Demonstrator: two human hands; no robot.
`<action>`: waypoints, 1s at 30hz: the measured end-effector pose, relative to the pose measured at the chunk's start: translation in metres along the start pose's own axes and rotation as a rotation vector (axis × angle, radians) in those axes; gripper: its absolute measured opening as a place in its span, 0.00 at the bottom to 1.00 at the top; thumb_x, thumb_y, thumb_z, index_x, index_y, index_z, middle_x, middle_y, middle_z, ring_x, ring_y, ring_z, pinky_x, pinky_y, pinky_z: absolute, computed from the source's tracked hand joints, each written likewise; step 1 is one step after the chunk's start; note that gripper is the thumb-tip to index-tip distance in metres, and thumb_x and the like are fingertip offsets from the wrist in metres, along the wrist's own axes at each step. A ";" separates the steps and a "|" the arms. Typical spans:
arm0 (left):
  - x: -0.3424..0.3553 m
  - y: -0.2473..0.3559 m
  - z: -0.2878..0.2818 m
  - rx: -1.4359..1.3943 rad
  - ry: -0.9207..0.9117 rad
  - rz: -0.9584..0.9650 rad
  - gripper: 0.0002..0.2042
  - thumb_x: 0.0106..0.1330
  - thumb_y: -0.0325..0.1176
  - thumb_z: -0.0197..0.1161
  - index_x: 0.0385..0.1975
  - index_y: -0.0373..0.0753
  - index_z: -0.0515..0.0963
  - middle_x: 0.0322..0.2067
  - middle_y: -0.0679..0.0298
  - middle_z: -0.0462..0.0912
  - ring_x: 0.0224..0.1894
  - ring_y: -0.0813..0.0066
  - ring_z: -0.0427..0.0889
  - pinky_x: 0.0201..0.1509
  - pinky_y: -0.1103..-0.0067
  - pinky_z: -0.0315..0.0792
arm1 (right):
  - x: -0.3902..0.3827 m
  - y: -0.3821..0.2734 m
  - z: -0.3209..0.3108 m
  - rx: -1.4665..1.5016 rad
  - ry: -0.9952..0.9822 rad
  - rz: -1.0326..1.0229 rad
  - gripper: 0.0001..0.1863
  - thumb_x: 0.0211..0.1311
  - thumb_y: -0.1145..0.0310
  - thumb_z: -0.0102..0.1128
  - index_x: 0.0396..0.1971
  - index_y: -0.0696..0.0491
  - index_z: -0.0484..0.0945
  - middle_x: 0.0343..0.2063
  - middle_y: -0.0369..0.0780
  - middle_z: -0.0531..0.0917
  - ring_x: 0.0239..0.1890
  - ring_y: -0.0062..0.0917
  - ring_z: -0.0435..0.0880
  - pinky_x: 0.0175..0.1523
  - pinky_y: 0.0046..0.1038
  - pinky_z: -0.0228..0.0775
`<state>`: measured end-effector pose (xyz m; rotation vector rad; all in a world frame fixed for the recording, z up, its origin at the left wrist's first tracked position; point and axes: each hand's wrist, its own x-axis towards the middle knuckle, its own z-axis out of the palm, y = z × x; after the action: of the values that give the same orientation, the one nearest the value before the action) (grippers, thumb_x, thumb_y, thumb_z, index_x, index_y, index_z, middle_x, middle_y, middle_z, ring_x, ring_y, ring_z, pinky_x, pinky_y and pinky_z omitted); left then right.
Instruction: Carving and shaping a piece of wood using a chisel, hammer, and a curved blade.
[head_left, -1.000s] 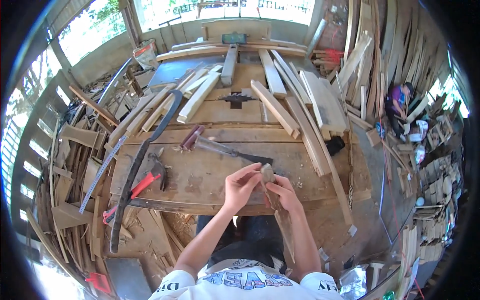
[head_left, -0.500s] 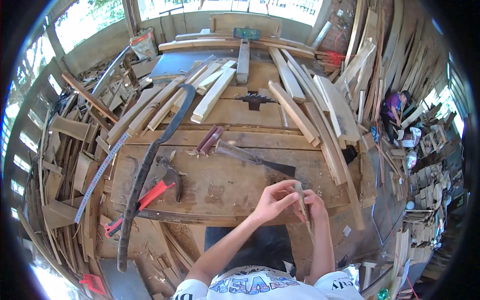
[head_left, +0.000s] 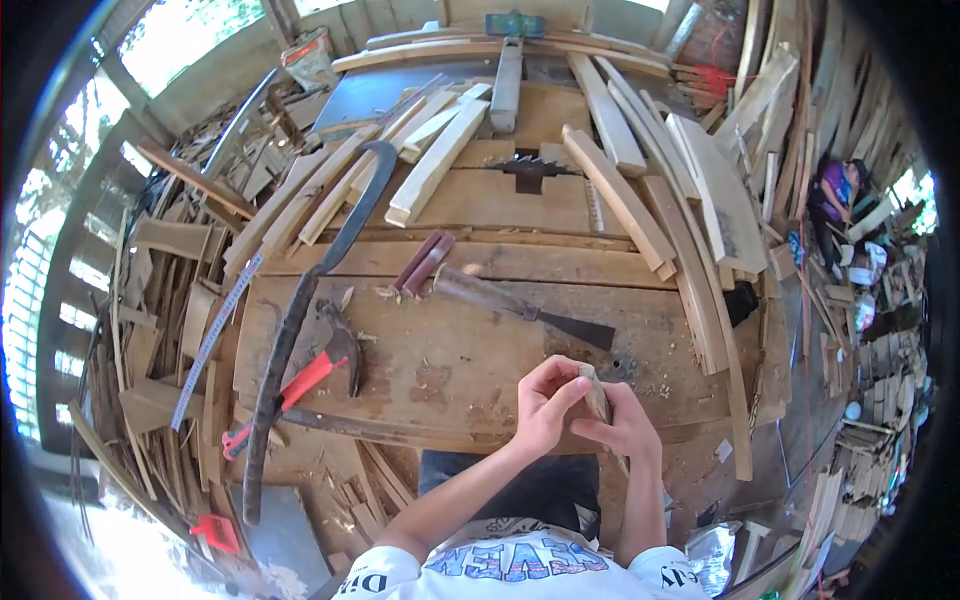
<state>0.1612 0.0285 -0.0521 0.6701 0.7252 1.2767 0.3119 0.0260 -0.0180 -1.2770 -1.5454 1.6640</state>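
Over the front edge of the wooden workbench (head_left: pixel 470 350), a slim piece of wood (head_left: pixel 597 397) is held tilted between my two hands. My left hand (head_left: pixel 548 408) pinches it, with the thumb up near its top end. Fingers of my right hand (head_left: pixel 622 422) wrap its other side, thumb laid across lower down; its lower end is partly hidden behind that hand. Just beyond lies a chisel (head_left: pixel 500 302) with a pale handle and flat dark blade. Two reddish-brown blocks (head_left: pixel 423 264) rest left of it. Farther left are a red-handled claw hammer (head_left: pixel 330 362) and a long-handled sickle (head_left: pixel 318 275).
A toothed saw blade (head_left: pixel 530 172) sticks up through the bench. Wooden strips (head_left: pixel 440 165) and planks (head_left: pixel 620 210) lie on both sides. A tape measure (head_left: pixel 218 335) extends along the left. Scrap wood surrounds the bench; another person (head_left: pixel 836 195) crouches far right.
The view has shifted slightly, so the bench appears farther right. My left thumb has moved up the wood piece, and my right thumb now lies across it.
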 end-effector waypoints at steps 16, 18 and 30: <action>0.059 0.212 -0.217 2.159 0.723 0.089 0.22 0.54 0.40 0.61 0.48 0.36 0.74 0.42 0.47 0.79 0.49 0.48 0.76 0.54 0.59 0.68 | -0.003 0.032 -0.021 0.492 -0.360 -0.109 0.14 0.44 0.74 0.63 0.19 0.50 0.63 0.15 0.30 0.66 0.15 0.11 0.63 0.19 0.17 0.51; 0.061 0.217 -0.229 2.053 0.611 0.040 0.19 0.55 0.39 0.61 0.44 0.35 0.76 0.39 0.45 0.80 0.46 0.46 0.78 0.51 0.59 0.70 | -0.005 0.025 -0.019 0.496 -0.331 -0.105 0.13 0.46 0.74 0.62 0.21 0.50 0.63 0.16 0.30 0.67 0.16 0.11 0.63 0.20 0.17 0.51; -0.094 0.182 -0.088 0.891 -0.237 0.169 0.13 0.58 0.39 0.67 0.25 0.35 0.75 0.16 0.69 0.76 0.17 0.81 0.74 0.21 0.81 0.68 | -0.069 0.001 0.038 0.051 -0.211 -0.100 0.13 0.63 0.64 0.56 0.41 0.54 0.66 0.29 0.41 0.75 0.34 0.28 0.71 0.42 0.28 0.62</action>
<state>-0.0292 -0.0295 0.0474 1.6015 1.0534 0.9579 0.3073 -0.0513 -0.0038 -1.0083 -1.6475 1.8076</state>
